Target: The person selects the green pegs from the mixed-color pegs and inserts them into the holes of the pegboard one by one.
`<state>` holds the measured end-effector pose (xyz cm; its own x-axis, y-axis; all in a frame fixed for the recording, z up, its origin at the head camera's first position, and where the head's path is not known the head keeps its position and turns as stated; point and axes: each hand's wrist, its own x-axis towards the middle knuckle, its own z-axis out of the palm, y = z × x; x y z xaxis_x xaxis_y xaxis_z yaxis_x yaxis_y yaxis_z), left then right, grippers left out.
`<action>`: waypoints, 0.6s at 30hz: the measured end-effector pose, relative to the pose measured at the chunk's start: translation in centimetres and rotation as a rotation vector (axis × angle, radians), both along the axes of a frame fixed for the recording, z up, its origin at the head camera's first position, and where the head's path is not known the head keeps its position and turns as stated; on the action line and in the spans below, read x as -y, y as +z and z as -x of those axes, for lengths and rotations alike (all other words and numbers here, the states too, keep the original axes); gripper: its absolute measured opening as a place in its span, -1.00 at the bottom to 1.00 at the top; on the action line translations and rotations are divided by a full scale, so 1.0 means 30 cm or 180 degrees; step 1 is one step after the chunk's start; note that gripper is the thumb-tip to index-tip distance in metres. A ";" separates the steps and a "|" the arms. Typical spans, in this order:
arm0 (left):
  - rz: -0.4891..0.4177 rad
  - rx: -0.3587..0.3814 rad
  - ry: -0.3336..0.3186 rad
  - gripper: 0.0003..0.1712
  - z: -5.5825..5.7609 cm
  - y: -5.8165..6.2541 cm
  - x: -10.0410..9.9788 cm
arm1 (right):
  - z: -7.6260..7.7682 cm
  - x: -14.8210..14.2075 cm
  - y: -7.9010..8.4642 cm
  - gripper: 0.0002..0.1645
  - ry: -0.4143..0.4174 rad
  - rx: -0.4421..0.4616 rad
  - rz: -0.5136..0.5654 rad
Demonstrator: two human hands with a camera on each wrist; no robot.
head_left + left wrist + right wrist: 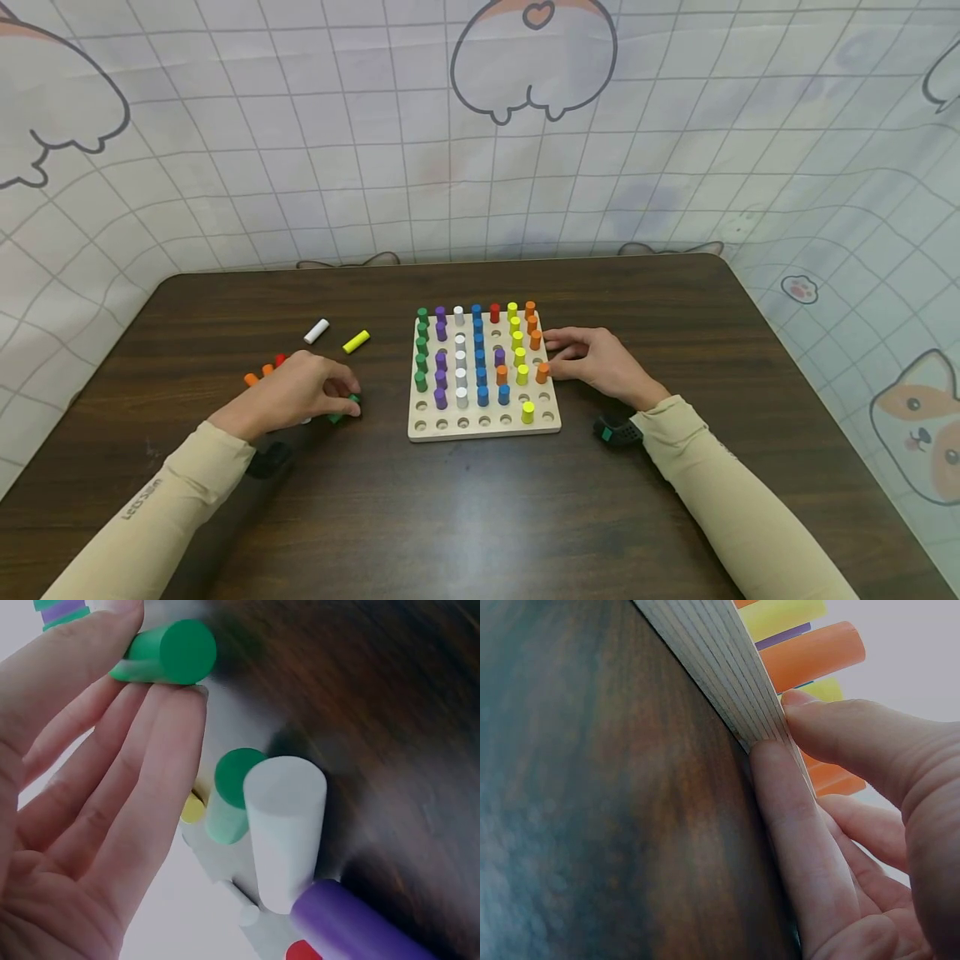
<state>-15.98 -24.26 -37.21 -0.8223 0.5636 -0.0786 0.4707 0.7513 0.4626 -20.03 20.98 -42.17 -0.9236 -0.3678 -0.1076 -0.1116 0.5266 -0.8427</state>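
Observation:
Between thumb and fingertips, my left hand (296, 392) pinches a green peg (176, 652), low over the table left of the wooden pegboard (450, 435). Close below that hand, the left wrist view shows a second green peg (227, 799), a white peg (285, 832) and a purple peg (356, 922). My right hand (603, 365) grips the board's right edge. Its thumb lies at the top rim beside an orange peg (817, 656), and the index finger lies along the layered side. Columns of coloured pegs stand upright in the board; its front row has bare holes.
Beyond my left hand lie a loose white peg (317, 331) and a yellow peg (356, 342). Orange pegs (251, 379) and a red peg (280, 359) show past its knuckles, partly hidden. The dark wood table (480, 517) meets a patterned cloth (337, 167) at the back.

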 end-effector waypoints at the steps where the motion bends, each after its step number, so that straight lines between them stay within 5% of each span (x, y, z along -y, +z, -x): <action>1: -0.0016 -0.0026 -0.0012 -0.79 0.000 0.001 0.000 | 0.000 0.000 0.000 -0.29 0.0001 -0.0002 0.0004; 18: -0.0089 -0.0158 0.0158 -0.74 -0.012 0.012 -0.002 | -0.005 0.002 0.007 -0.29 -0.0014 -0.0012 -0.0036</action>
